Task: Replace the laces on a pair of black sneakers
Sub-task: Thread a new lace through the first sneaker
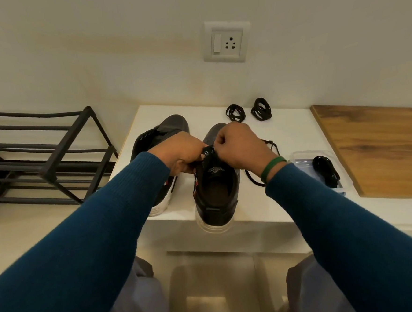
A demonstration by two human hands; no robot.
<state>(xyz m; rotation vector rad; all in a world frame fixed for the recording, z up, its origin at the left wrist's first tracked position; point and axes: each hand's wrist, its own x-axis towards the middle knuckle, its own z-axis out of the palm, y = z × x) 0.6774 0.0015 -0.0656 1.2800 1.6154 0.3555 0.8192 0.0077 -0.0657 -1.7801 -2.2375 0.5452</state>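
Observation:
Two black sneakers with white soles stand on a white table (283, 131), toes toward the wall. The right sneaker (216, 194) is under both hands, its heel over the table's front edge. My left hand (179, 152) grips the left side of its tongue area, fingers curled. My right hand (238, 146) pinches something small at the top of the tongue, likely a lace. A loose black lace (262, 173) trails from under my right wrist. The left sneaker (161, 137) sits beside it, partly hidden by my left arm. Two coiled black laces (235, 113) (261, 109) lie behind.
A clear plastic box (303, 161) holding a black bundle (326, 170) sits at the right. A wooden board (382, 150) lies further right. A black metal shoe rack (44, 157) stands left of the table. A wall socket (227, 42) is above.

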